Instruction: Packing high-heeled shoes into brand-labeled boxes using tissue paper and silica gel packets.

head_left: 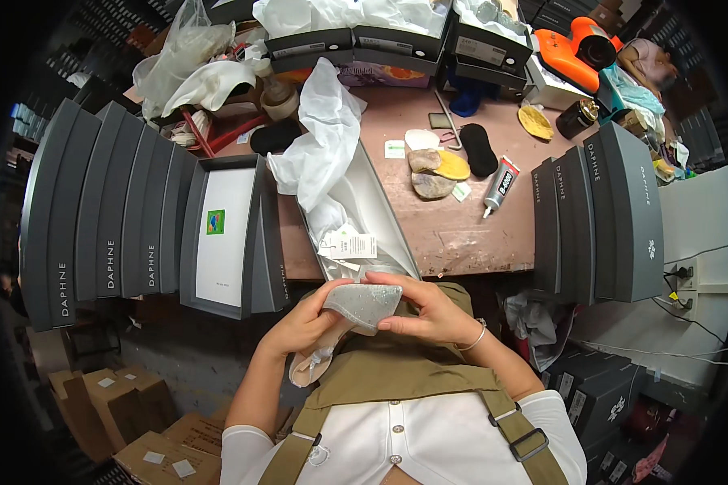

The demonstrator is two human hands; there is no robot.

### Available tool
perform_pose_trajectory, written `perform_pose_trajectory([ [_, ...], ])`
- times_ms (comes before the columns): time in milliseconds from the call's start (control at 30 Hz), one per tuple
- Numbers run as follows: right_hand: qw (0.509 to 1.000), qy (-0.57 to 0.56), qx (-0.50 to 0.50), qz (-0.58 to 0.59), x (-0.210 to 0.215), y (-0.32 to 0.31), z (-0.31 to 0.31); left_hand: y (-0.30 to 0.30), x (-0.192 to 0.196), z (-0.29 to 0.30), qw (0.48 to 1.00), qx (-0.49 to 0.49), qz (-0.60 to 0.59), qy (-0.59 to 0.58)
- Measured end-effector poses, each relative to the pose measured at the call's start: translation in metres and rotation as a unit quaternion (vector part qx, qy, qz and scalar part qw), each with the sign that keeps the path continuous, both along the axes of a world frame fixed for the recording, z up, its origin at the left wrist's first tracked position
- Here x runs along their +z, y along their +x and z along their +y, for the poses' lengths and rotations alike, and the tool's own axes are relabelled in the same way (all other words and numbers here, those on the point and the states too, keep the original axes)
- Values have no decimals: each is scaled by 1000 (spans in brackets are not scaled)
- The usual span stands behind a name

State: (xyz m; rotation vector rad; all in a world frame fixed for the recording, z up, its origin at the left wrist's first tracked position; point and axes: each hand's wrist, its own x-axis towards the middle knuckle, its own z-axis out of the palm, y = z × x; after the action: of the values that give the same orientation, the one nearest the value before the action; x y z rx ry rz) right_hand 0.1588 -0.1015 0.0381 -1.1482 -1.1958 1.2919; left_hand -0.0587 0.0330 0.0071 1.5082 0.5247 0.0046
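A silver, glittery women's shoe [366,305] is held in front of my lap, with its beige end hanging down to the left. My left hand [306,323] wraps round its left side. My right hand [430,311] pinches the silver end at the right between thumb and fingers. Just beyond my hands lies an open shoe box [384,212] on the table, with crumpled white tissue paper [325,121] spilling over its left side. A white paper tag [348,245] rests at its near end.
Dark grey shoe boxes stand upright at the left [89,218] and right [594,218] edges. On the pinkish table [461,234] are a glue tube [501,187], a black oval pad [479,150] and stained sponge pieces [435,174]. An orange tool [570,55] sits at the back right.
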Motion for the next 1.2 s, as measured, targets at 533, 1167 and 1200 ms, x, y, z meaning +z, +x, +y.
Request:
perform_pose_trajectory([
  [533, 987, -26, -71, 140, -26, -7, 5, 3, -2, 2, 869, 152, -81, -464],
  [1167, 988, 28, 94, -117, -5, -44, -1, 34, -20, 9, 676, 31, -346, -650],
  [1200, 985, 28, 103, -134, -4, -43, -1, 34, -19, 12, 664, 26, -352, -659],
])
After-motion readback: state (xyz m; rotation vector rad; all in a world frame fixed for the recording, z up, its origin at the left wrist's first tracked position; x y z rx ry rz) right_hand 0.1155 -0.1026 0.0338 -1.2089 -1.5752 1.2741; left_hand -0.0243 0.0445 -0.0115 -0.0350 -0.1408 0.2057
